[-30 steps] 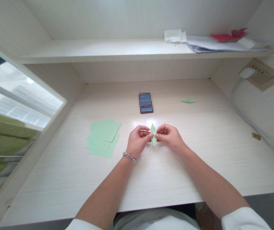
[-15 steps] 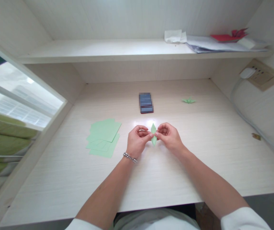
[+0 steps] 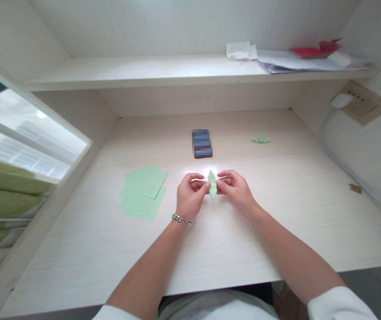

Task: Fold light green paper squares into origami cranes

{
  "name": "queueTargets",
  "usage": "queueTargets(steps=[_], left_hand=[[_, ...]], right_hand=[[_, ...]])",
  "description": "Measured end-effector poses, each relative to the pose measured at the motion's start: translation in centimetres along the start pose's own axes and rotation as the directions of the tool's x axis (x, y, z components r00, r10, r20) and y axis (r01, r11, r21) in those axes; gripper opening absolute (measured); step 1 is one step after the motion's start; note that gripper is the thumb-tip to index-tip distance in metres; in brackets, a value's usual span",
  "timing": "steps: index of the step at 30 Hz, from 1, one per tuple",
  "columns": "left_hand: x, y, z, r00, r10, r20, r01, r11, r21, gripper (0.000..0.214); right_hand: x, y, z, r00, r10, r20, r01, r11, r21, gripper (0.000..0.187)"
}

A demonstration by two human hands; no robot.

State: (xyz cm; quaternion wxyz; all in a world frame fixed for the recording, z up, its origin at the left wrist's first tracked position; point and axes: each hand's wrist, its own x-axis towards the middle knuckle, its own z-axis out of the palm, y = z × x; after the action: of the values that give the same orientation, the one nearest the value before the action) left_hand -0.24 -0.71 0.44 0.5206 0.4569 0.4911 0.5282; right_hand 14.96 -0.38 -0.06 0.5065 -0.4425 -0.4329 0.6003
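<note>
A small folded piece of green paper (image 3: 212, 186), slim and pointed at both ends, stands upright between my two hands above the desk. My left hand (image 3: 192, 192) pinches its left edge between thumb and fingers, with a chain bracelet on the wrist. On the other side, my right hand (image 3: 235, 189) grips the right edge the same way, thumb toward me. Some of the fingertips behind the paper are hidden. To the left lies a loose stack of green paper sheets (image 3: 145, 182). A finished-looking green paper crane (image 3: 261, 140) rests farther back on the right.
A phone (image 3: 202, 143) with a blurred screen lies beyond my hands. Above, a shelf (image 3: 127, 81) carries papers (image 3: 277, 66) and a red folded paper (image 3: 330, 45). A cable (image 3: 335, 160) runs down the right side from a socket (image 3: 363, 104). A window stands at left.
Both thumbs have slid apart from the paper's middle toward its edges, so more of its face shows. The paper has tilted slightly; the hands stay nearly in place.
</note>
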Motion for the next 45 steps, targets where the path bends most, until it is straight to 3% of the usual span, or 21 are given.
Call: queueTargets(steps=[3, 9, 12, 15, 18, 24, 30, 34, 37, 40, 45], left_hand=[[0.0, 0.0, 0.0, 1.000, -0.006, -0.006, 0.006, 1.000, -0.014, 0.038], [0.0, -0.1, -0.2, 0.996, -0.016, 0.086, 0.021, 0.998, -0.062, 0.038], [0.0, 0.0, -0.1, 1.000, 0.014, 0.010, -0.014, 0.999, -0.032, 0.039], [-0.1, -0.2, 0.1, 0.998, 0.037, -0.058, -0.037, 0.999, 0.003, 0.037], [-0.2, -0.5, 0.3, 0.997, 0.057, -0.043, -0.057, 0.998, 0.011, 0.031], [-0.3, -0.8, 0.4, 0.997, 0.074, 0.028, -0.074, 0.997, 0.001, 0.032], [0.0, -0.6, 0.1, 0.994, 0.093, -0.056, -0.091, 0.995, 0.035, 0.039], [0.3, -0.9, -0.2, 0.998, 0.019, 0.063, -0.024, 0.996, 0.081, 0.027], [0.3, -0.9, -0.3, 0.998, -0.005, 0.070, -0.003, 0.994, 0.108, 0.024], [0.3, -0.7, -0.3, 0.991, -0.047, 0.124, 0.041, 0.998, 0.055, 0.025], [0.2, 0.0, -0.3, 0.972, -0.143, 0.185, 0.151, 0.988, -0.030, 0.024]], right_hand=[[0.1, 0.0, 0.0, 1.000, -0.015, 0.002, 0.015, 1.000, -0.025, 0.036], [0.0, -0.1, 0.0, 0.987, -0.153, -0.058, 0.139, 0.971, -0.195, 0.024], [-0.5, -0.4, 0.2, 0.968, -0.241, -0.067, 0.197, 0.900, -0.389, 0.011], [-1.0, -0.6, 0.5, 0.952, -0.305, -0.021, 0.255, 0.830, -0.496, 0.014], [-0.9, -0.3, 0.5, 0.973, -0.229, -0.002, 0.204, 0.871, -0.447, 0.019], [-0.1, 0.2, 0.2, 0.999, -0.052, -0.007, 0.050, 0.984, -0.173, 0.027], [0.0, 0.2, 0.5, 0.998, 0.047, -0.033, -0.046, 0.999, 0.018, 0.032], [-0.1, 0.2, 0.5, 0.994, 0.086, -0.062, -0.087, 0.996, 0.000, 0.031], [-0.1, -0.1, 0.3, 0.995, 0.079, -0.059, -0.085, 0.992, -0.091, 0.027], [0.0, -0.6, 0.0, 0.997, 0.076, -0.022, -0.078, 0.991, -0.107, 0.024], [-0.1, -1.2, -0.3, 0.986, 0.165, -0.006, -0.165, 0.986, -0.035, 0.019]])
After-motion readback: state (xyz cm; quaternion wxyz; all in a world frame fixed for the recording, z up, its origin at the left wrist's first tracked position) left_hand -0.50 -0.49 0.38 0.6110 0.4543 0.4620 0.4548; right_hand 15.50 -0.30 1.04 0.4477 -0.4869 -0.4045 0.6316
